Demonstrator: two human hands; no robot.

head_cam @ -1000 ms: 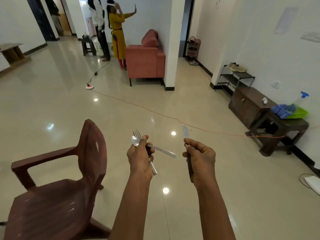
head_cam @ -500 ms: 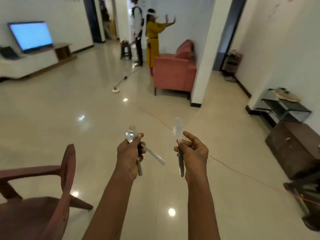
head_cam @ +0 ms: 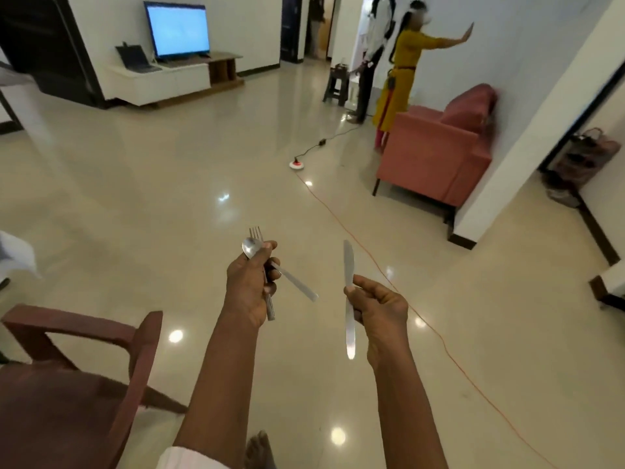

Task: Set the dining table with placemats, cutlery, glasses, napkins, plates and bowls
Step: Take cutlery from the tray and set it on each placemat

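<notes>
Over the glossy floor (head_cam: pixel 169 198), plain shiny steel knife (head_cam: pixel 348 265), spoon (head_cam: pixel 251 248) and fork (head_cam: pixel 256 231).

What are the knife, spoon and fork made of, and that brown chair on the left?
The knife, spoon and fork look like polished steel: silvery, mirror-bright, with glints. The chair is likely moulded plastic, since it is one reddish-brown piece with a dull sheen, though painted wood cannot be ruled out.

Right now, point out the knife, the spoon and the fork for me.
knife (head_cam: pixel 348 262), head view, on the blade.
spoon (head_cam: pixel 250 248), head view, on the bowl.
fork (head_cam: pixel 256 231), head view, on the tines behind the spoon.
</notes>
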